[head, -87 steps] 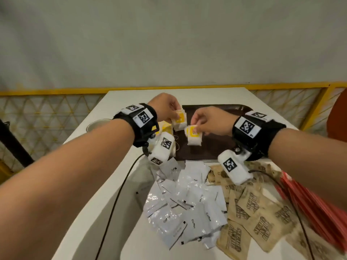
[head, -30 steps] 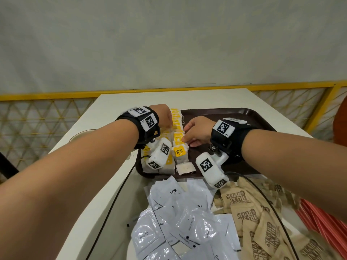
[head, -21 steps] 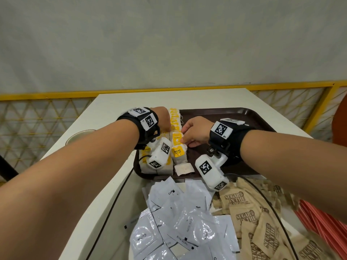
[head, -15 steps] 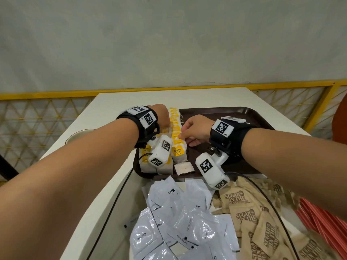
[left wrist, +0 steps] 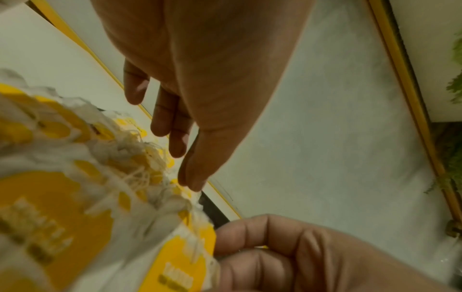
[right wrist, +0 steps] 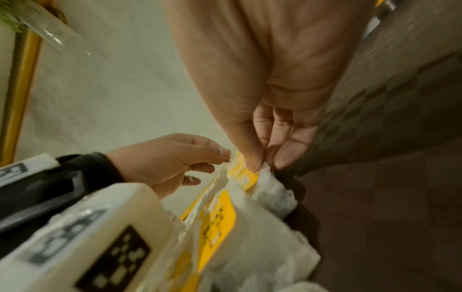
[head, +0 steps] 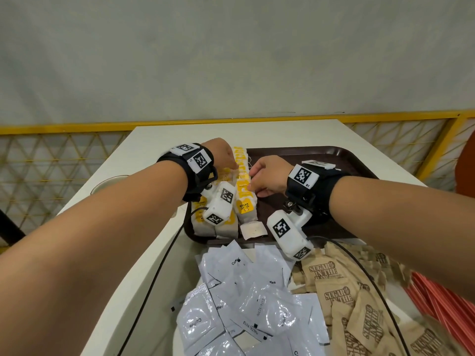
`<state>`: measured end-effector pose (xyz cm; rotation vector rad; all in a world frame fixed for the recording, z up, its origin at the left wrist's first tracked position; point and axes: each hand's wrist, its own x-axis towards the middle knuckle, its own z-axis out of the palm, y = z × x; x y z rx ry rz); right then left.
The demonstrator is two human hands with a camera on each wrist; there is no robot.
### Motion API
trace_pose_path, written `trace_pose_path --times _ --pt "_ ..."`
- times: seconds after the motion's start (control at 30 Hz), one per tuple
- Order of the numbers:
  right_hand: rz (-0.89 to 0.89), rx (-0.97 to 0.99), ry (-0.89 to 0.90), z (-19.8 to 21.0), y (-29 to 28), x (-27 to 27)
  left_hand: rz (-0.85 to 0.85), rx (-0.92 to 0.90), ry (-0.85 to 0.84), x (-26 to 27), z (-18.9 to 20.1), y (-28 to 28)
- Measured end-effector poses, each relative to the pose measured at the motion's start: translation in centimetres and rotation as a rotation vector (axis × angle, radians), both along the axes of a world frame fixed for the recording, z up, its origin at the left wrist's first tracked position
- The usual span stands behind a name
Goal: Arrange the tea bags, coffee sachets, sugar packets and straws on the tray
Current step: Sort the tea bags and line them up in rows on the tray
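Observation:
A dark brown tray (head: pixel 321 160) holds white tea bags with yellow labels (head: pixel 243 201), standing in rows at its left end. My left hand (head: pixel 231 165) hovers over the rows, its thumb tip (left wrist: pixel 192 183) touching a bag's top edge and its fingers loose and apart. My right hand (head: pixel 253 185) pinches the top of one tea bag (right wrist: pixel 265 173) in the right row between thumb and fingers. White coffee sachets (head: pixel 244 291) and brown sugar packets (head: pixel 347 301) lie in heaps on the table in front of the tray. Red straws (head: pixel 452 312) lie at the far right.
A loose white paper square (head: pixel 253 229) lies at the tray's near edge. A round dish (head: pixel 108 182) sits on the table to the left. Cables from the wrist cameras trail over the sachets. A yellow railing (head: pixel 64 127) runs behind the table.
About three seconds ago each hand held a tea bag above the tray. Over the last second both hands have stayed at the rows, shifting only slightly along them.

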<state>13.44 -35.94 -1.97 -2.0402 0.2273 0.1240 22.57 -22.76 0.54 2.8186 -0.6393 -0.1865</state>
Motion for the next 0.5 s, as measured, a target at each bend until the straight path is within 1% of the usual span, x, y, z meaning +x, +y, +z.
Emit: trace_pose_path --times 0.07,0.2,0.33,0.5 --pt "-0.001 -0.006 -0.001 -0.06 0.01 0.02 0.001 -0.029 0.029 -0.04 0.19 0.17" --pt "-0.006 -0.007 -0.003 -0.13 0.13 0.11 -0.012 0.027 0.076 -0.54 0.11 0.09" --pt "-0.009 -0.006 -0.012 -0.2 0.21 0.2 -0.055 0.03 0.063 -0.54 0.07 -0.14" --pt "-0.014 0.0 0.027 -0.18 0.13 -0.11 -0.034 0.112 0.006 -0.57 -0.24 -0.58"
